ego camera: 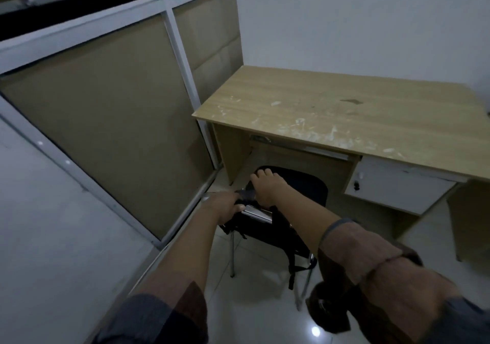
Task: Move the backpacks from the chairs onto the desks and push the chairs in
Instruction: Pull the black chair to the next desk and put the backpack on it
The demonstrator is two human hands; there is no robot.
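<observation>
A black backpack (267, 233) stands on a black chair (310, 184) with metal legs, drawn out in front of a light wooden desk (318, 110). The bag's top gapes and a silvery flat item (258, 215) shows inside. Its straps hang down toward the floor. My left hand (225, 208) grips the left side of the bag's top. My right hand (265, 187) curls over the top of the bag from above, fingers toward the desk. The desk top is bare, with white scuffs.
A beige partition with white framing (119, 110) runs along the left, close to the chair. A white drawer unit (392, 189) hangs under the desk's right half. The kneehole under the desk is to the left of it. Glossy tiled floor (252, 304) lies below.
</observation>
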